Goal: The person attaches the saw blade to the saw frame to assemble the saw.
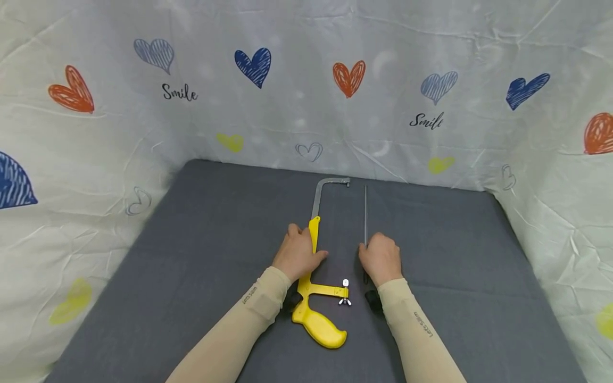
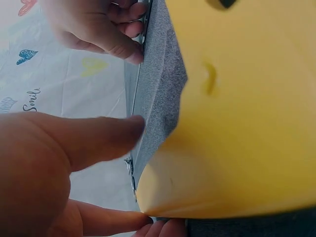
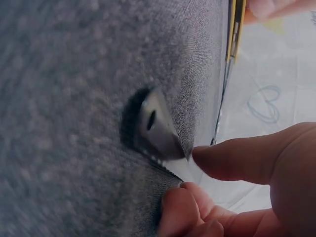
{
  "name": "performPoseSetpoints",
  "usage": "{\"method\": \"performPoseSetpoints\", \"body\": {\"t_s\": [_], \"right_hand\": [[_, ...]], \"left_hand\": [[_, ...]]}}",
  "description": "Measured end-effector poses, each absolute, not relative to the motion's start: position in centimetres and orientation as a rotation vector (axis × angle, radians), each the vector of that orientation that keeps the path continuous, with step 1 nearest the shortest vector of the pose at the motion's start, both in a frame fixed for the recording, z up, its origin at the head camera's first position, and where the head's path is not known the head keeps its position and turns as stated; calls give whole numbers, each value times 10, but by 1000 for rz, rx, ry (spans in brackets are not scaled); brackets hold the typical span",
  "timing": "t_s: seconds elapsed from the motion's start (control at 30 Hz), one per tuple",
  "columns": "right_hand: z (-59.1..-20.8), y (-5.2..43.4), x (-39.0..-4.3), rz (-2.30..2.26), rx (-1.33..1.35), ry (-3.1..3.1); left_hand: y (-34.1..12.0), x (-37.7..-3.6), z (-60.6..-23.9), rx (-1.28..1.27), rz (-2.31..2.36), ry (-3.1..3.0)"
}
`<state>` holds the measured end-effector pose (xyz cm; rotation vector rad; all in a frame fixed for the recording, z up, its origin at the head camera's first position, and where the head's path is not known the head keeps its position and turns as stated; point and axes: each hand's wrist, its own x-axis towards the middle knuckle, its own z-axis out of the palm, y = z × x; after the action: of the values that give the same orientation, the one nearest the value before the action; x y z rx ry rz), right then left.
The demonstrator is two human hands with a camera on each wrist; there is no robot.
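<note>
A yellow hacksaw frame [image 1: 324, 290] with a curved silver front arm lies on the dark grey cloth, its handle toward me. Across its middle lies my left hand [image 1: 298, 252], fingers along the outer edge and thumb stretched out on the inner side. In the left wrist view the thumb [image 2: 106, 140] is apart from the yellow frame [image 2: 237, 138]. Right of the frame, my right hand [image 1: 381, 259] pinches a thin hacksaw blade [image 1: 365, 213], which points away from me. The near end of the blade [image 3: 157, 129], with a slot-like hole, is close over the cloth.
A wing nut [image 1: 345, 302] and clamp pin sit on the frame's near crossbar. The grey cloth [image 1: 460, 319] covers the tabletop. White curtains [image 1: 297, 32] printed with hearts and "Smile" stand behind it and on both sides.
</note>
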<state>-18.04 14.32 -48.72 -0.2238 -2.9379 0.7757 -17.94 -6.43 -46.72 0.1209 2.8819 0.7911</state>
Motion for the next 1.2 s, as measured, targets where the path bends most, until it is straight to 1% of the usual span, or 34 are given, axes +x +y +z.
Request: {"method": "performPoseSetpoints", "body": {"t_s": [0.2,0.47,0.73,1.2], "right_hand": [[-489,142,-179,723,-211,-2960],[-485,140,-179,775,-283,-2975],[-485,139,-179,740,-276,-2962],[-482,139,-183,739,-356,-2985]], "left_hand": [[-64,-176,-472,120,759,2886],[-64,-177,-470,115,761,2894],[-64,-178,-471,113,765,2897],[-65,-182,-468,119,803,2885]]}}
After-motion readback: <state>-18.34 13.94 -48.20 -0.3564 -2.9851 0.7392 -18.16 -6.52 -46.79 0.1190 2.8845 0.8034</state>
